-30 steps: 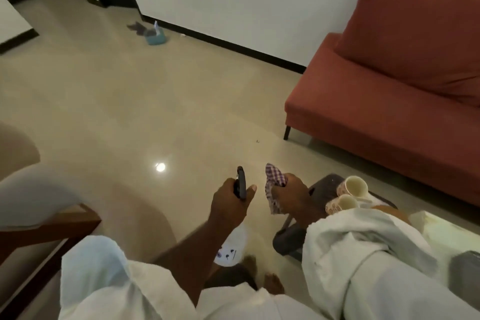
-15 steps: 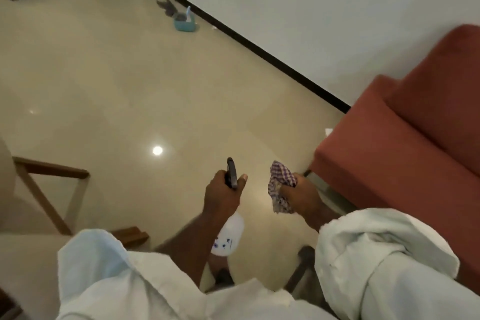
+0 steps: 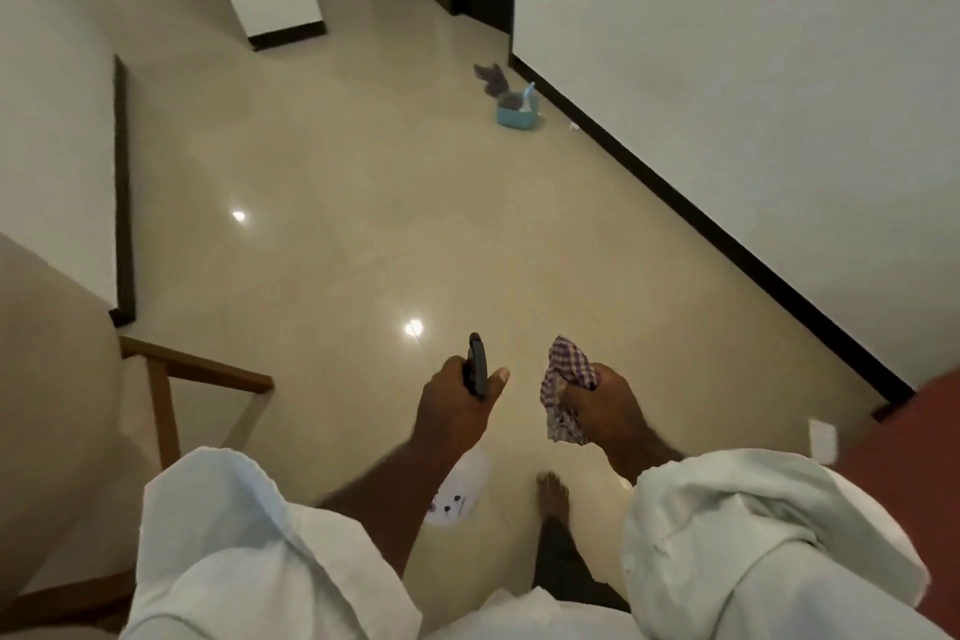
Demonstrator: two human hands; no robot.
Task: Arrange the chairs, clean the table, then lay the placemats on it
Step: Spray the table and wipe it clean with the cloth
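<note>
Left hand [image 3: 457, 411]: fingers and thumb curled round the black head of a spray bottle [image 3: 462, 491], whose white body hangs below the wrist; the grip is unchanged from half a second ago. Right hand [image 3: 602, 405]: clenched round a bunched purple-checked cloth [image 3: 563, 379], near the left hand but apart from it; likewise unchanged. One bare foot [image 3: 553, 489] on the floor below the hands. Glossy beige floor [image 3: 337, 224] now fills most of the view; the red sofa [image 3: 914, 431], broad on the right earlier, shows only as a sliver at the right edge. Wooden-armed chair [image 3: 197, 369] at lower left. Blue basin [image 3: 517, 114], grey rag [image 3: 491, 75] just beyond it, by the far wall, well apart.
</note>
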